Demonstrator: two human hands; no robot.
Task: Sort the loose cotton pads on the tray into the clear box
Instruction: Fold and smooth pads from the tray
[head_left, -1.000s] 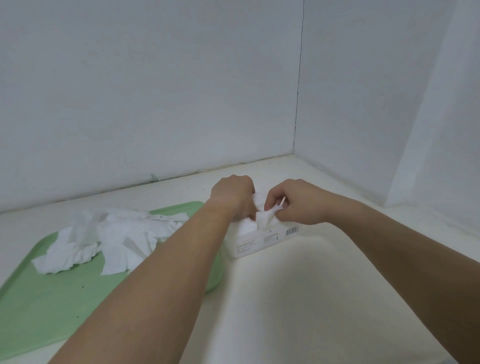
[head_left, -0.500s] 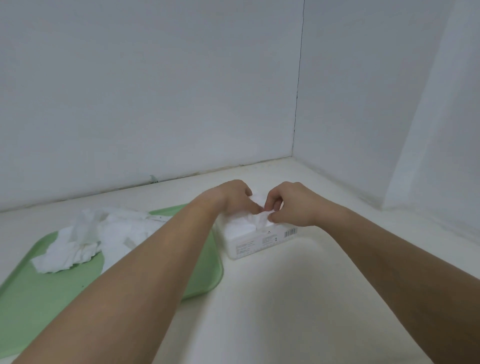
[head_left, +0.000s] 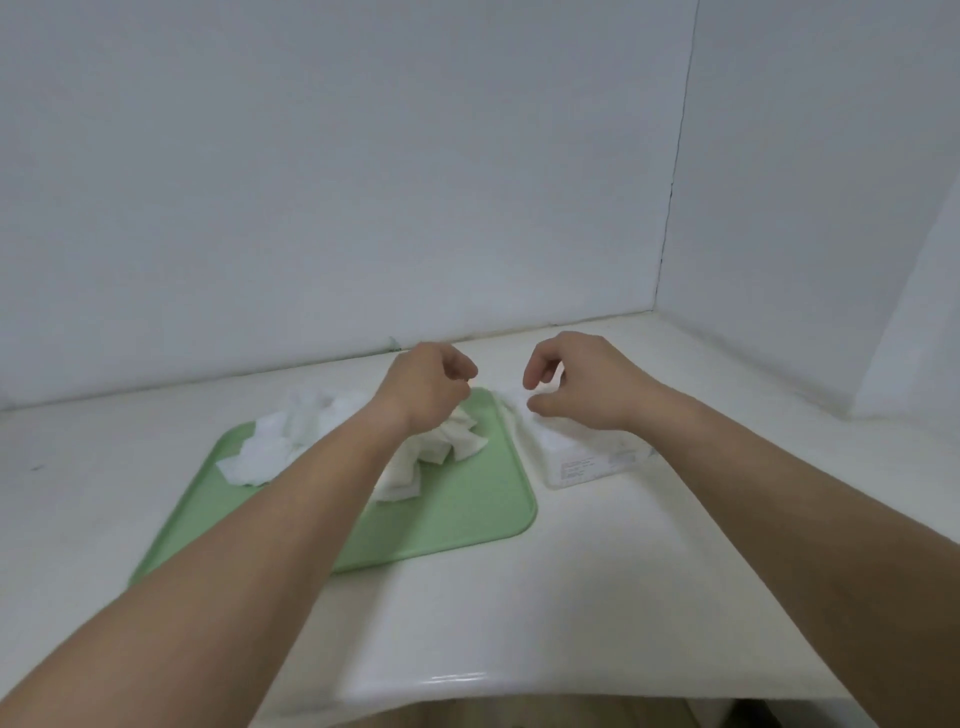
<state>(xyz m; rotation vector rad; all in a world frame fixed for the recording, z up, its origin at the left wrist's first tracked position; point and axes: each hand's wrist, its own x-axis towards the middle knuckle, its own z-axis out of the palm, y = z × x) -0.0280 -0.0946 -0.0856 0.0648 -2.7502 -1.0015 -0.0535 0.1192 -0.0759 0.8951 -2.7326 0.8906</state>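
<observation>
**White crumpled cotton pads (head_left: 270, 447) heaped on a pale green plastic tray (head_left: 467, 519), two hands above**

The left hand (head_left: 426, 387) hovers over the tray's far right corner with its fingers curled under. It is seen from behind, so whether it pinches anything cannot be told. The right hand (head_left: 582, 384) hangs just above the clear rectangular plastic box (head_left: 587, 467), fingers loosely bent, thumb and forefinger apart, holding nothing. The box stands just beside the tray's right edge on the white counter (head_left: 597, 597). The pads lie across the tray's far half.

Bare forearms (head_left: 260, 519) run to bare hands: left hand (head_left: 426, 387), right hand (head_left: 576, 384).
</observation>
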